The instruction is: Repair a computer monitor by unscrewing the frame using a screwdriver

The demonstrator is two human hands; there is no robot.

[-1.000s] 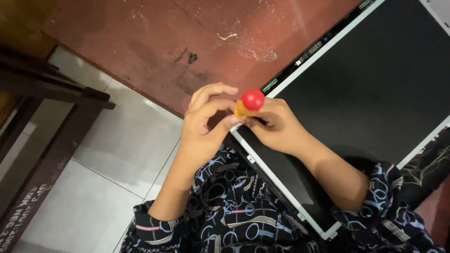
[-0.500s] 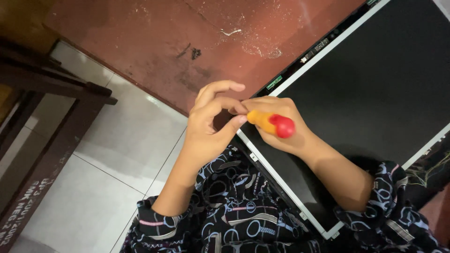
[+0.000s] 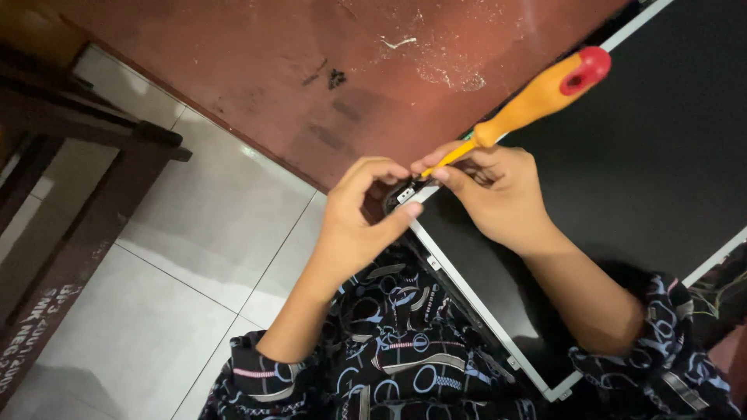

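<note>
A dark wooden bench (image 3: pixel 74 194) stands at the left on the pale tiled floor (image 3: pixel 202 233); white painted lettering runs along its lower rail, near the bottom left corner. No boxes or containers show.

A flat screen panel (image 3: pixel 646 187), black with a thin silver frame, lies slanted across the person's lap and onto the reddish-brown floor slab (image 3: pixel 311 70); its near corner sits between the two hands.

The right hand (image 3: pixel 498 194) pinches the thin yellow shaft of a screwdriver (image 3: pixel 537 97), fingertips pressed together around it just below the handle. The screwdriver's long axis runs on a slant: the orange handle with its red cap points up and to the right, over the black panel, and the tip points down-left to a small metal bracket (image 3: pixel 406 194) at the panel's corner.

The left hand (image 3: pixel 358 225) curls around that same corner, thumb and forefinger closed against the frame edge just beside the bracket, steadying the panel.
</note>
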